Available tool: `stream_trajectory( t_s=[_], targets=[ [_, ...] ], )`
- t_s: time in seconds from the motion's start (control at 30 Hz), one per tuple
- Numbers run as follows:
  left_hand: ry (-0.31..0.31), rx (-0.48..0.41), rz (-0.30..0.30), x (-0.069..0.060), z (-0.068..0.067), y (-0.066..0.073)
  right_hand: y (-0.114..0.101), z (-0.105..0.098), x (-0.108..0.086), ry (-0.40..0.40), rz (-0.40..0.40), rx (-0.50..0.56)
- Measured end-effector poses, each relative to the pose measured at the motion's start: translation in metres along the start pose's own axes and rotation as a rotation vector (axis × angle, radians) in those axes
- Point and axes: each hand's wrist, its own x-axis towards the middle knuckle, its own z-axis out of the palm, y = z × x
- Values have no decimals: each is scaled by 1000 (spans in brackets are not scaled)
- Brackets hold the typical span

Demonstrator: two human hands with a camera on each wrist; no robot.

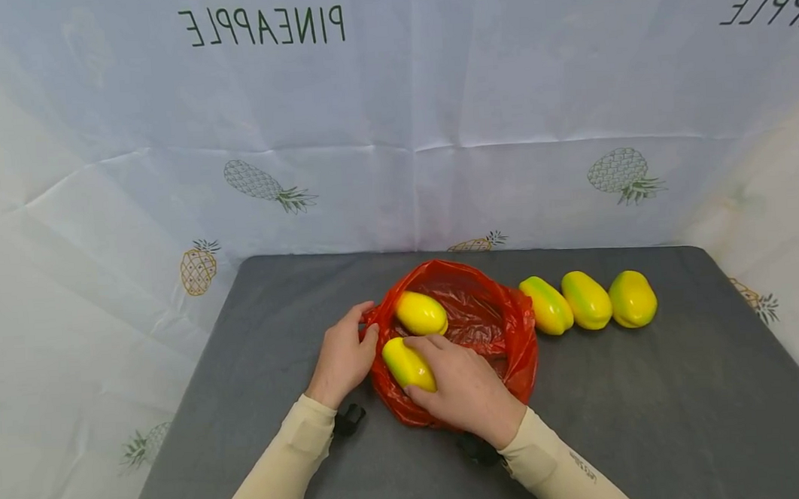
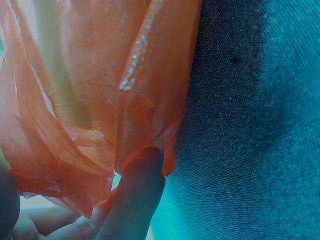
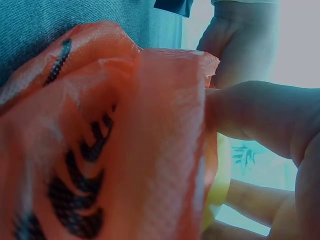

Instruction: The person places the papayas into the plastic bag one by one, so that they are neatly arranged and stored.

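A red plastic bag (image 1: 522, 333) stands on the table with its mouth spread wide. My left hand (image 1: 345, 352) pinches the bag's left rim; in the left wrist view its thumb (image 2: 142, 185) presses on the thin plastic. Inside the bag, toward the back left, lies a yellow-green fruit (image 1: 421, 313), perhaps a mango or papaya. My right hand (image 1: 466, 385) grips a second such fruit (image 1: 405, 364) over the bag's front left part. From the right wrist camera, bag plastic (image 3: 165, 150) with dark print hides most of that fruit.
Right of the bag, three more yellow-green fruits (image 1: 545, 305), (image 1: 587, 300), (image 1: 633, 299) lie in a row on the grey table (image 1: 659, 409). Behind the table hangs a pale cloth (image 1: 500, 93) printed with pineapples.
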Motion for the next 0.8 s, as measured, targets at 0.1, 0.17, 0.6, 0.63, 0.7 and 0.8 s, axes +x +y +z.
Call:
stream_trajectory(
  t_s=[0.1, 0.17, 0.6, 0.63, 0.7, 0.8],
  targets=[
    [-1, 5, 0, 0, 1, 0, 1, 0, 0, -8, 0, -6],
    [-4, 6, 2, 0, 1, 0, 2, 1, 0, -10, -1, -7],
    [-9, 8, 12, 0, 3, 0, 4, 2, 1, -30, 6, -5],
    [-9, 8, 13, 0, 3, 0, 4, 2, 1, -32, 6, -7],
    [-9, 7, 17, 0, 2, 0, 4, 3, 1, -38, 5, -9],
    [-9, 11, 20, -1, 2, 0, 5, 5, 1, -40, 2, -10]
  ],
)
